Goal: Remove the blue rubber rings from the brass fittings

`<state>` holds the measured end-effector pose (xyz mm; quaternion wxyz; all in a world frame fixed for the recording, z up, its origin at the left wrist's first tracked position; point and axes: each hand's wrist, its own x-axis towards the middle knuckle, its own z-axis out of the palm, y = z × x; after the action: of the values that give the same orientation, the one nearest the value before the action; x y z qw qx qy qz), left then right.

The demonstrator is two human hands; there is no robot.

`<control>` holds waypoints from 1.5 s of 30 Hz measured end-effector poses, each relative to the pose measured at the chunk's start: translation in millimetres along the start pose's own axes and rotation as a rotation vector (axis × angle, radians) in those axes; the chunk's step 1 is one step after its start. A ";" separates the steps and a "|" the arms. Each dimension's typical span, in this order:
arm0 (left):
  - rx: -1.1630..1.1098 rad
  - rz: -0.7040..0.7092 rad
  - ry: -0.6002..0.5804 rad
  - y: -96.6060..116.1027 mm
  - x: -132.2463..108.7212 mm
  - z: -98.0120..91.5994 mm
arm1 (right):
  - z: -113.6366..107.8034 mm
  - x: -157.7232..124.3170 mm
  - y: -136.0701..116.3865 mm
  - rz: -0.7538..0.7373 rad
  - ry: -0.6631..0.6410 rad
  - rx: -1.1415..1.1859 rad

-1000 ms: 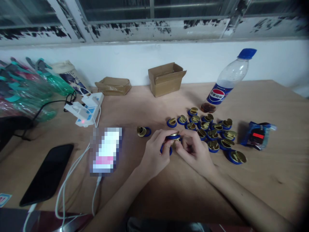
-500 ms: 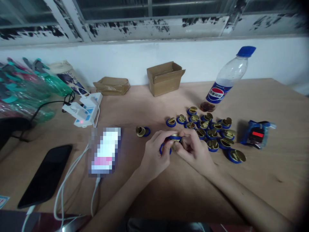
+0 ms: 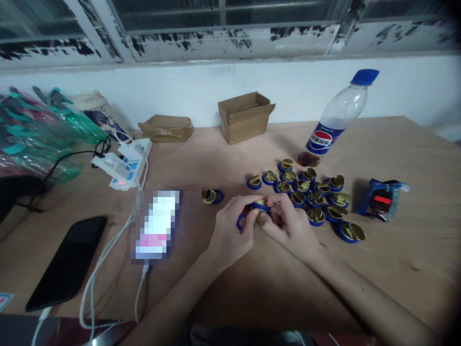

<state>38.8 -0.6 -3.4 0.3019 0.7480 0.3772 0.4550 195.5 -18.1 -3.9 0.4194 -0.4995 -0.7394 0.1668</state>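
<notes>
My left hand (image 3: 230,230) and my right hand (image 3: 290,226) meet over the wooden table (image 3: 396,269), fingers pinched together on a small blue-and-gold part (image 3: 260,205). A blue ring (image 3: 240,222) shows under my left fingers. Several more blue-rimmed gold parts (image 3: 317,199) lie in a cluster just right of my hands. One single part (image 3: 212,195) lies apart to the left of my left hand.
A Pepsi bottle (image 3: 336,117) leans at the back right, an open cardboard box (image 3: 245,117) behind the cluster, a blue packet (image 3: 382,198) at right. A lit phone (image 3: 155,225), a black phone (image 3: 66,262), white cables and a power strip (image 3: 124,166) sit at left.
My hands have stayed together on the part, fingers shifting slightly. The view has drifted a little.
</notes>
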 end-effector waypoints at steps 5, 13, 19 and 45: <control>-0.035 -0.021 0.027 -3.7 -0.7 0.6 | 0.4 0.9 -0.8 0.018 -0.002 0.030; -0.095 -0.049 0.003 -3.1 2.2 0.0 | -1.6 1.7 -2.8 0.034 0.022 0.002; -0.176 -0.126 0.010 -1.0 4.1 0.0 | -1.3 1.2 -2.8 0.055 0.043 0.045; -0.833 -0.398 -0.030 -3.1 10.0 -7.1 | 1.7 3.1 -5.1 0.160 0.115 0.474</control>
<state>34.5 10.2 1.5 0.6637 0.4824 0.2940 0.4902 190.6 -17.3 -0.1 0.5518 -0.4529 -0.6126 0.3393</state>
